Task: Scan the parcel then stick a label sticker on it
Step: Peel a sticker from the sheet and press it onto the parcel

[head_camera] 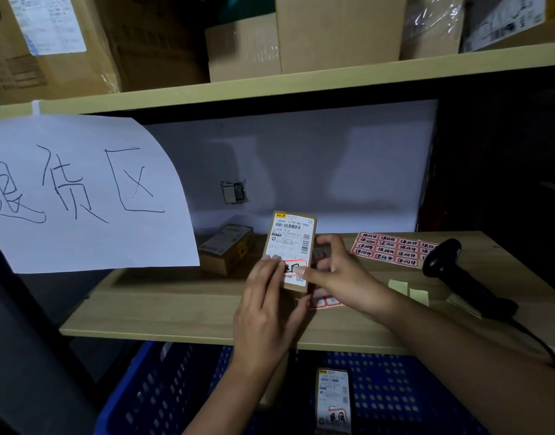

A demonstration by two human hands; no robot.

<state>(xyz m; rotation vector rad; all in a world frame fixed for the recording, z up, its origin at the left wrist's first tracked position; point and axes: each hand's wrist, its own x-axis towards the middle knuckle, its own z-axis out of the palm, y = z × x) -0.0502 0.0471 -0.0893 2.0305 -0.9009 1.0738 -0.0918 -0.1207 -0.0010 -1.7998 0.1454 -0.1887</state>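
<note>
A small brown parcel with a white shipping label is held tilted up over the wooden shelf. My left hand grips its lower left edge. A red-bordered label sticker lies on the lower part of the parcel's label, and the fingertips of my right hand press on it from the right. The sheet of red stickers lies on the shelf behind my right hand. The black barcode scanner rests on the shelf at the right, its cable running off the front edge.
Another small box sits on the shelf left of the parcel. A blue crate below holds a labelled parcel. A handwritten paper sign hangs at the left. Peeled backing scraps lie near the scanner. Cardboard boxes fill the upper shelf.
</note>
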